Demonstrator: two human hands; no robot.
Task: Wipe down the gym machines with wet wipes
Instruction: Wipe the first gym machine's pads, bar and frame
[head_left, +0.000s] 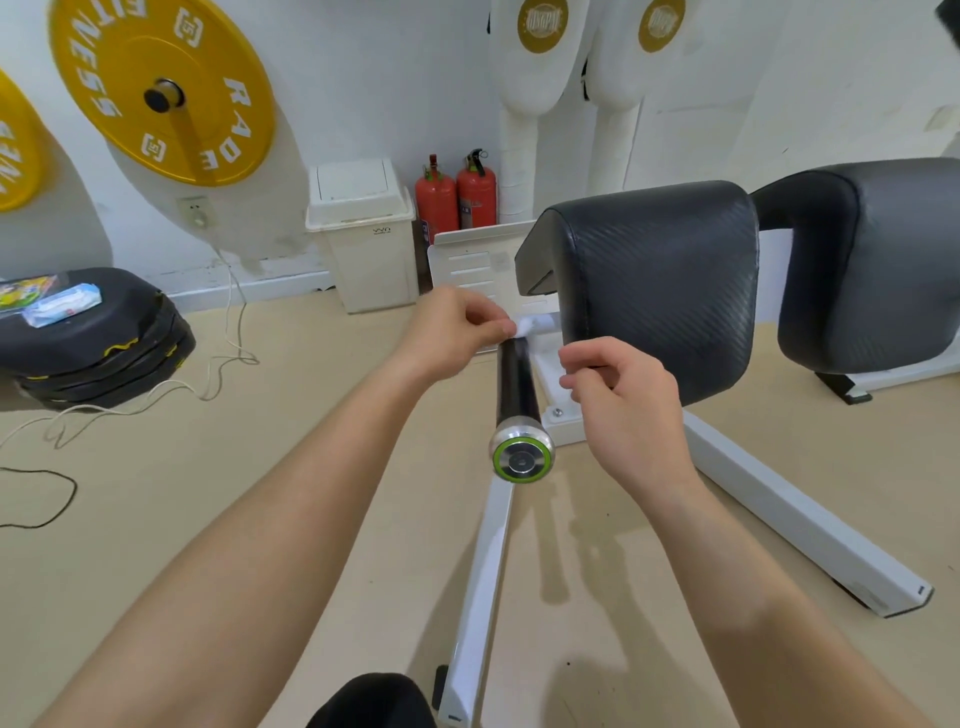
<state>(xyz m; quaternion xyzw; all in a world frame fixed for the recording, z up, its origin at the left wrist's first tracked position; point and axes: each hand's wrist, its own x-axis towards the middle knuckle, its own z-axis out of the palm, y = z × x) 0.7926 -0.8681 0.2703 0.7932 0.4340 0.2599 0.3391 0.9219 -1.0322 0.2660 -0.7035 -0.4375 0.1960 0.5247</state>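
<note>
Head view: the left hand (457, 325) pinches a white wet wipe (524, 326) at the far end of the machine's black handle (514, 384). The right hand (623, 400) curls its fingers just beside the handle; whether it holds anything is unclear. A yellow weight plate (130, 57) reads "RADE".

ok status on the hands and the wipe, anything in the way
Left hand pinches wipe at far end of handle bar. Right hand curled beside it, nothing seen in it. Nothing across the bar.
</note>
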